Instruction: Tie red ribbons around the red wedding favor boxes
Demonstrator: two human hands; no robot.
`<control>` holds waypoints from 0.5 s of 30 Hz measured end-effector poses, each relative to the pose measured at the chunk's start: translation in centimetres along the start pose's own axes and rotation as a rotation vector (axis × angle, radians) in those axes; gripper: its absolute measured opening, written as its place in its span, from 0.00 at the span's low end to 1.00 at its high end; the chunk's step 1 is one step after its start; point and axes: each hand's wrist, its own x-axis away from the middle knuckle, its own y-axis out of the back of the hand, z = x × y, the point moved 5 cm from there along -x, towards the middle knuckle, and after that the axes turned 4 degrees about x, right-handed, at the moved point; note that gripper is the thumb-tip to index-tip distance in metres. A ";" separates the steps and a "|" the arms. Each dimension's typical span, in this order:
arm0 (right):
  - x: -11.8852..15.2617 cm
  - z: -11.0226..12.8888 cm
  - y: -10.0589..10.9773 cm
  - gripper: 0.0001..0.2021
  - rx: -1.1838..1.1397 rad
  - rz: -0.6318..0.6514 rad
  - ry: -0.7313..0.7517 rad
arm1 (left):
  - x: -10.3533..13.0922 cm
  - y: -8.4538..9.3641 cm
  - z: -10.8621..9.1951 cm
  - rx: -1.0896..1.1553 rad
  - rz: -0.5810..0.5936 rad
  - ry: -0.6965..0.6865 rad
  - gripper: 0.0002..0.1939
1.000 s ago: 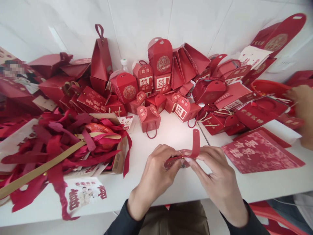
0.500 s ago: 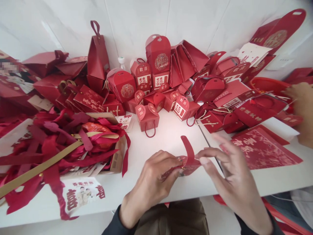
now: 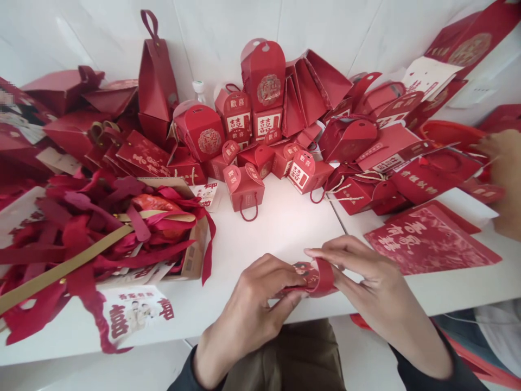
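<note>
My left hand (image 3: 254,301) is closed, fingers and thumb pinching the top edge of a small red gift box (image 3: 306,274) at the front of the table. A red strap (image 3: 324,276) rises from the box and curves over in a loop. My right hand (image 3: 372,290) grips this strap from the right, its index finger stretched across the top and its thumb partly hidden behind the loop. Most of the box's body is covered by my hands. Beyond them stands a small red candy box (image 3: 245,190) with a cord handle lying forward.
A cardboard box (image 3: 198,247) full of red straps and ribbons (image 3: 81,252) sits at the left. A printed card (image 3: 136,312) lies before it. Red gift boxes (image 3: 266,76) crowd along the wall. Flat red printed sheets (image 3: 431,239) lie at the right, near a red basin (image 3: 451,130).
The strap, upright before, is now bent over to the right into a loop. My right hand has moved left and closed on it. My left hand keeps its hold on the box.
</note>
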 end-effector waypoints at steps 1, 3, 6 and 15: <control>0.1 -0.1 -0.3 0.15 -0.050 0.025 -0.061 | 0.0 0.0 0.0 0.000 -0.006 0.005 0.05; 0.4 -0.4 -0.6 0.13 -0.110 0.042 -0.183 | 0.0 0.0 0.1 0.001 -0.013 0.015 0.05; 0.6 -0.4 -0.6 0.11 -0.098 0.025 -0.293 | 0.1 -0.1 0.3 0.010 -0.023 0.020 0.05; 0.7 0.1 -1.3 0.11 -0.222 0.227 -0.298 | 0.3 0.0 0.4 0.031 -0.049 0.021 0.05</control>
